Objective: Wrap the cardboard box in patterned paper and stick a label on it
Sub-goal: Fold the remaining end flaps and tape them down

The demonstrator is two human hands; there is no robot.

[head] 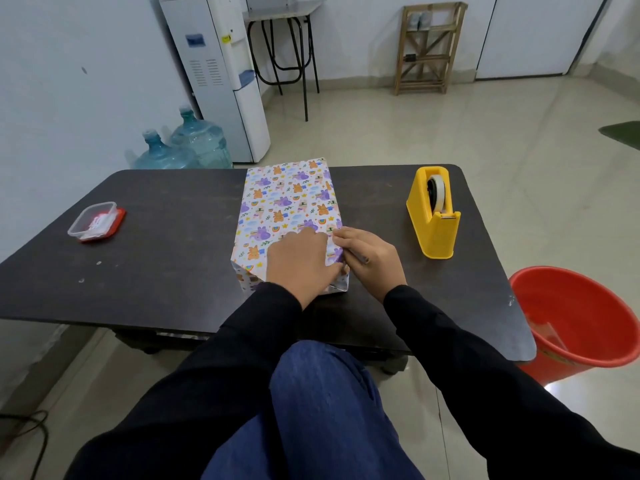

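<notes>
Blue-trousered knee [311, 393] and two dark sleeves [450, 341] fill the bottom of the head view, the arms reaching forward over the near edge of a dark table [156, 244].

On the middle of that table lies the cardboard box [287, 202], its top and sides already covered in patterned paper [334, 252]. Its long axis runs straight away from the person, so the unfinished near end sits right under the hands.

The left hand [299, 263] lies flat on the near part of the top, fingers stretched toward the right edge, pressing the paper down and gripping nothing. The right hand [367, 258] is just beside it at the near right corner, fingers curled onto a raised fold of paper. It looks like a pinch, though the thumb is hidden.

The end fold appears half done, with loose paper hanging below at the corner. No label shows on the box.

A yellow tape dispenser [433, 216] stands to the right, well apart from the box but on the right hand's side, so that hand is the nearer one to fetch tape while the left keeps the fold down. A small container [95, 221] with a red lid sits far left, and a red bucket [581, 317] stands on the floor at right.
</notes>
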